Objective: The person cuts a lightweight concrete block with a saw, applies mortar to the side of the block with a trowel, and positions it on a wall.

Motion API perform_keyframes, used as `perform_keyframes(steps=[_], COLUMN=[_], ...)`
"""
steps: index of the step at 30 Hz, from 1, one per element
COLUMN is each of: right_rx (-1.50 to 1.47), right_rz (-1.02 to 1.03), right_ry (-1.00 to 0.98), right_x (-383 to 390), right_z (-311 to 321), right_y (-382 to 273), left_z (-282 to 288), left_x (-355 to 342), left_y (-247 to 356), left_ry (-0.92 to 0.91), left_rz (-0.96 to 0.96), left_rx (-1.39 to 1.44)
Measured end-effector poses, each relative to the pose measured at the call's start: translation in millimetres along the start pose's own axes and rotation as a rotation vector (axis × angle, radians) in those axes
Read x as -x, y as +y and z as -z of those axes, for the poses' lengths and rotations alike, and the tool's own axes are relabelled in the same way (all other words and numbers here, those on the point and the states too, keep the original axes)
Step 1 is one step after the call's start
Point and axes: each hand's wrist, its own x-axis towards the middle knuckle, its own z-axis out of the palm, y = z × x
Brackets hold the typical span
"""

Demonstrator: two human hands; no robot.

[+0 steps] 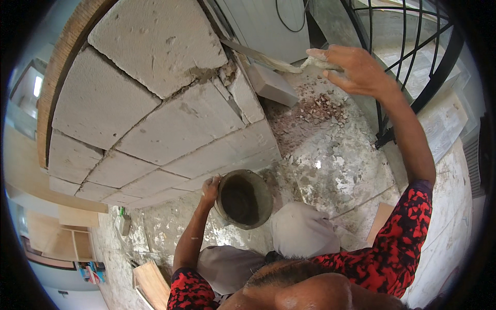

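Note:
My left hand [210, 189] is closed round the left rim of a round, mortar-stained bucket [263, 199], which stands between the wall and my knees. Dark grey matter lies inside it. Out at the upper right, my right hand [356, 70] is closed on a pale, smeared hand tool [274, 62] with a long, thin, flat blade. That blade points left, toward the edge of a wall of pale grey blocks [170, 116]; whether it touches is unclear. A crumbly, mortar-smeared gap [226, 75] shows beside the upper block.
A loose pale block [273, 83] lies by the wall's end, near reddish rubble [325, 108]. Black metal railing [429, 98] stands right, close to my right arm. A curved wooden edge [49, 103] borders the blocks. Wooden boards [152, 284] lie lower left; a brown tile [380, 222] lies right.

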Motion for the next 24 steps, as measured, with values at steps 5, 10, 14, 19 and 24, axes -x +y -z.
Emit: perform_keyframes(steps=[5, 10, 14, 19, 24], right_rx=[0.144, 0.242, 0.067, -0.372, -0.744], right_rz=[-0.091, -0.163, -0.135, -0.367, -0.38], right_ry=[-0.169, -0.255, -0.205, -0.057, 0.095], right_x=[-6.9, -1.9, 18.9, 38.4, 20.8], right_z=[49.5, 75.7, 79.1, 14.3, -67.1], right_y=[-26.0, -48.3, -38.8, -0.4, -1.5], left_z=[-7.0, -6.7, -6.2, -2.5, 1.9], left_x=[11.3, 3.2, 3.0, -2.1, 8.0], left_y=[18.7, 12.9, 6.1, -5.2, 6.8], left_ry=[0.021, -0.022, -0.001, -0.016, -0.005], left_rz=[0.0, 0.013, 0.008, -0.011, -0.023], left_rx=[-0.064, -0.105, -0.013, 0.004, -0.075])
